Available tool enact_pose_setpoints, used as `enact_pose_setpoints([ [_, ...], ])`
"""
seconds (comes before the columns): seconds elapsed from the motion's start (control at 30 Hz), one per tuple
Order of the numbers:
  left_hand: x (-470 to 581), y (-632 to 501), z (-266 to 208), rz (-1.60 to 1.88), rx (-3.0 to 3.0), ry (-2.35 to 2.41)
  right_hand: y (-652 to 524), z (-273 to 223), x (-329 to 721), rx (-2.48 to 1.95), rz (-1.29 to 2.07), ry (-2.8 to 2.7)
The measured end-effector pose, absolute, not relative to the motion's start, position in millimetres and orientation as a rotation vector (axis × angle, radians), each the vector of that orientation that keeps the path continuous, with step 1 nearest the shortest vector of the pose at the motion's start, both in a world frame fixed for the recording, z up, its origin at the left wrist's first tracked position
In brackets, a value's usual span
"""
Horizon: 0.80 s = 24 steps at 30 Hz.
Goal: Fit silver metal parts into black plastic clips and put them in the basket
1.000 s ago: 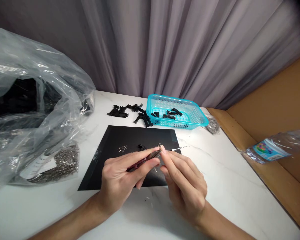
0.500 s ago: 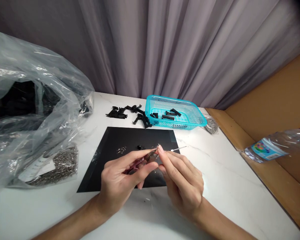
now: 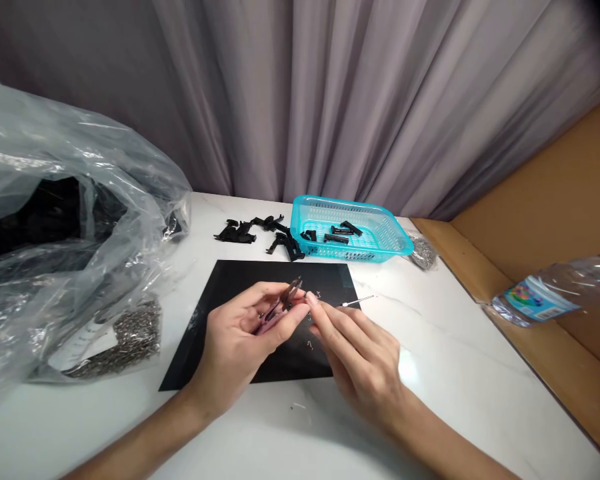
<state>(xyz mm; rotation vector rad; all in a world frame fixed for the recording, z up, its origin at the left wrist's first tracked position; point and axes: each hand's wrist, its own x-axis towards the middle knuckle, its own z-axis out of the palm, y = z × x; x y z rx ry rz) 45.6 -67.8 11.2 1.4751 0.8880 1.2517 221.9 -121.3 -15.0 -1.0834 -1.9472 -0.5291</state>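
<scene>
My left hand (image 3: pixel 247 333) is closed around small pliers (image 3: pixel 279 308) with purple-pink handles, their dark jaws pointing up and away. Against it, my right hand (image 3: pixel 363 343) pinches something tiny at the fingertips, too small and hidden to name. Both hands hover over a black mat (image 3: pixel 220 287). Small bent wire pieces (image 3: pixel 310 345) lie on the mat between and beyond my hands. A thin metal rod with a white collar (image 3: pixel 357 301) sticks out past my right hand; its other end is hidden.
Behind the mat stands a turquoise basket (image 3: pixel 350 253) holding several black plastic parts, with more black parts (image 3: pixel 236 232) beside it. At left are a large clear bag (image 3: pixel 130 173) and a bag of metal pieces (image 3: pixel 135 333). A bottle (image 3: pixel 535 300) lies on cardboard at right.
The pliers have tilted upward in my left hand, so their jaws now stand clear of my right fingertips. My right hand has shifted slightly left.
</scene>
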Motion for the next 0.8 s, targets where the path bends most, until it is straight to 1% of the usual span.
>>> enact_pose_setpoints([
  [0.23,45.2,-69.6,15.1,1.157,1.503,0.955,-119.0,-21.8,227.0,-1.128,-0.789,-2.01],
  [0.8,42.0,-64.6,18.7,1.054,1.502,0.982,-118.8,-17.8,222.9,-1.214,-0.848,-2.036],
])
